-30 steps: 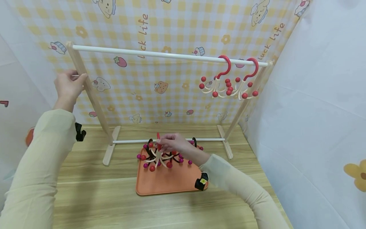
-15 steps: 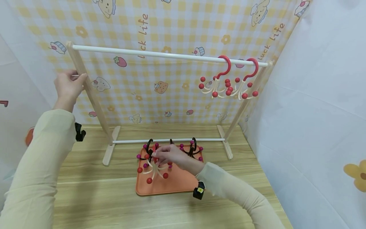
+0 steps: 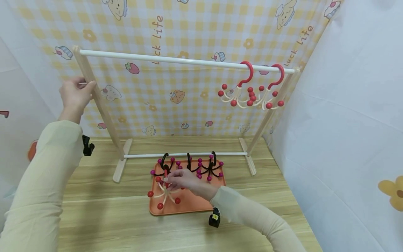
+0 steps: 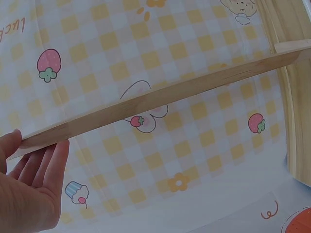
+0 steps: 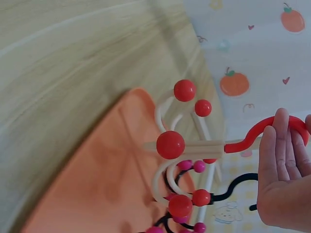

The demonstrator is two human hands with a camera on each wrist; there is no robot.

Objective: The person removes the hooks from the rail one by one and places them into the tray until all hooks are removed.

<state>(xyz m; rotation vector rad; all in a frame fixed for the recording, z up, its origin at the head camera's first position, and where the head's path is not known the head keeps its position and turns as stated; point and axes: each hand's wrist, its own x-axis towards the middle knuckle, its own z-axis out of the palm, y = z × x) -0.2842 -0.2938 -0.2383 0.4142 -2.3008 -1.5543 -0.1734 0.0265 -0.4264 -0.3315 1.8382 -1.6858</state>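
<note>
My right hand (image 3: 182, 180) holds a small hanger (image 3: 167, 191) by its red hook. This hanger has curved cream prongs tipped with red balls, which splay over the left part of the orange tray (image 3: 198, 203). In the right wrist view, the fingers (image 5: 281, 150) wrap the hook, and the cream stem (image 5: 204, 148) points toward the tray. At the far left, my left hand (image 3: 75, 92) grips the wooden post (image 3: 100, 108) of a rack. Thumb and fingers lie on opposite sides of that post in the left wrist view.
Two matching hangers with red hooks (image 3: 247, 73) hang at the right end of the white top rail (image 3: 176, 59). Black hangers (image 3: 211, 169) with magenta balls lie along the tray's back. A lower white bar (image 3: 233, 153) runs behind the tray.
My right hand has moved left and toward the front with the red hanger, showing more of the black hangers behind it. My left hand stays on the post.
</note>
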